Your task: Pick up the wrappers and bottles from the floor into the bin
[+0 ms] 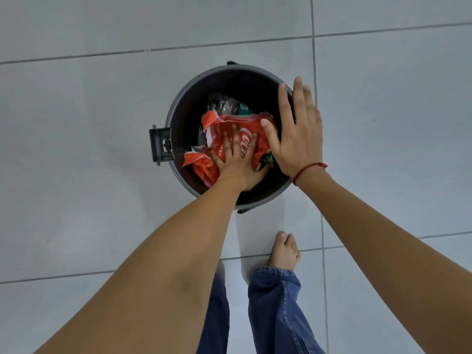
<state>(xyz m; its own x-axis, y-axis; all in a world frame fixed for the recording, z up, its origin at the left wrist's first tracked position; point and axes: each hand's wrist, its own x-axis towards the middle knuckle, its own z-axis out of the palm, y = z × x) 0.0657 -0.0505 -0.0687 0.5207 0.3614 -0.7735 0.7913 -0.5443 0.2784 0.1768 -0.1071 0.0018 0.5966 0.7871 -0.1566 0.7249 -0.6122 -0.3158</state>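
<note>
A round dark grey bin [184,108] stands on the tiled floor, seen from straight above. Inside it lies a crumpled red wrapper [219,131] with white lettering, and behind that a clear plastic bottle [224,103] with a teal label. My left hand [236,162] is inside the bin, flat with fingers spread, pressing down on the red wrapper. My right hand [298,134] hovers open above the bin's right rim, fingers apart, holding nothing. A red string bracelet circles the right wrist.
A grey latch bracket [159,145] juts from the bin's left side. My bare foot [283,251] and blue jeans [275,310] are just below the bin. Pale grey floor tiles [89,149] with dark grout lines surround it, with no litter in sight.
</note>
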